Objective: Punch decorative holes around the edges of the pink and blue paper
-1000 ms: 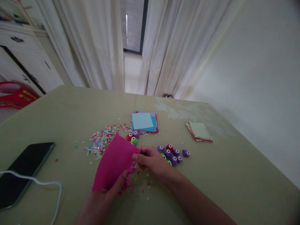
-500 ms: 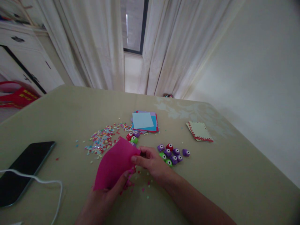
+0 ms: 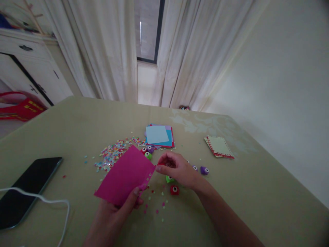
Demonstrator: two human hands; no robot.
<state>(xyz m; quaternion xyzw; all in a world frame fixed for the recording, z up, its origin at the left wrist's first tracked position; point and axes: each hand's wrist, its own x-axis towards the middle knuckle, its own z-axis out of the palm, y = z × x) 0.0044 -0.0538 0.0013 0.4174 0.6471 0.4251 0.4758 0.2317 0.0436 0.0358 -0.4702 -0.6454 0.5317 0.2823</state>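
A sheet of pink paper is held tilted above the table, with several small holes punched along its right edge. My left hand grips its lower edge, thumb on top and fingers beneath. At the right corner of the sheet, my right hand is closed, thumb and forefinger pinched at the paper; a bit of red shows between the fingers. Just below that hand lies a red craft punch with an eye on it. A green punch and purple punches are beside and partly behind the hand.
More punches stand beyond the paper. Colourful confetti is scattered left of centre. Stacked coloured paper lies farther back, edge-punched cards at right. A phone and white cable lie at left.
The pink paper has turned and flattened, showing its punched right edge. My right hand has shifted slightly right and up, covering several punches. A red punch now shows on the table below it.
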